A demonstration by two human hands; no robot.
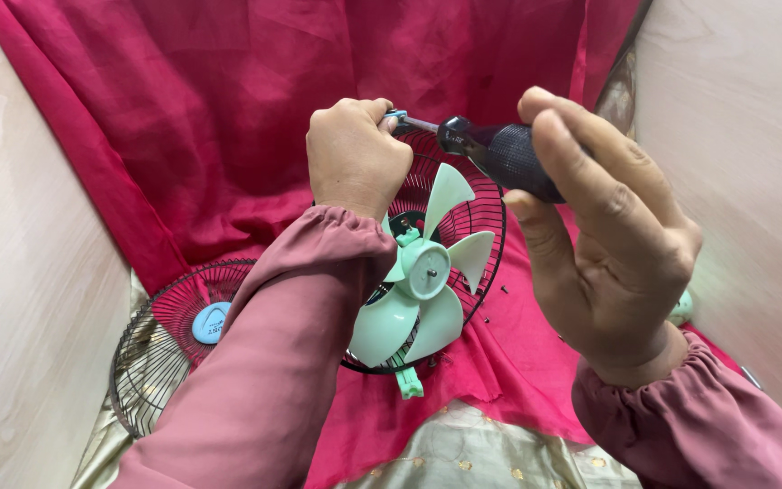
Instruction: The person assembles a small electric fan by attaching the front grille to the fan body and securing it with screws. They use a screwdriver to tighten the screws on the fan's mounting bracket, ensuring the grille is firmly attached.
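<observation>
Screwdriver (pixel 500 154), black-handled, sat in the upper centre of the frame, clamped in the right hand (pixel 608 244) with fingers wrapped around the grip. Its shaft pointed left to the top rim of the rear fan guard (pixel 486 226), where the left hand (pixel 355 154) was closed in a fist at the tip. Mint-green fan blades (pixel 423 281) were mounted in front of that guard at centre. A detached front grille (pixel 169 349) lay at lower left on red cloth (pixel 183 118).
</observation>
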